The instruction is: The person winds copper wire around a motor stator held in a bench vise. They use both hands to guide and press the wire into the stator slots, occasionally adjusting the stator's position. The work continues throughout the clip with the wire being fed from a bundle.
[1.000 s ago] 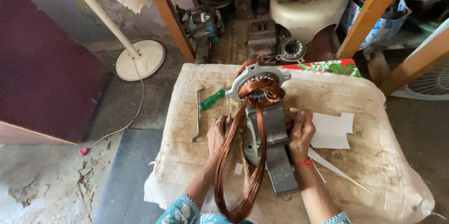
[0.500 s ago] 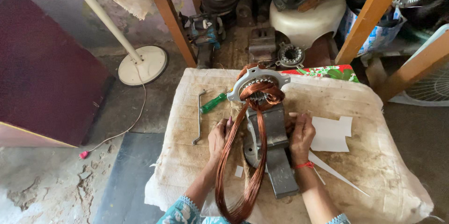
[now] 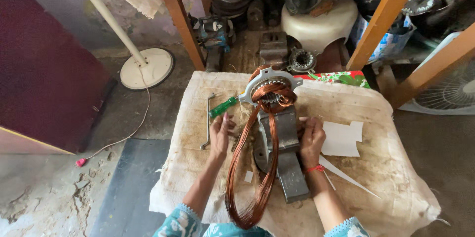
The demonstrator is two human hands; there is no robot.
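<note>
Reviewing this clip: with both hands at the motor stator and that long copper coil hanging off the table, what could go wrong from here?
1. The copper coil loops from the stator down past the table's cloth edge; it might snag or kink if pulled.
2. The left hand and right hand sit close to the metal stand; fingers could get pinched.
3. The green-handled screwdriver lies beside the left hand and may get knocked off.

Head view — looking steeply down, close above.
</note>
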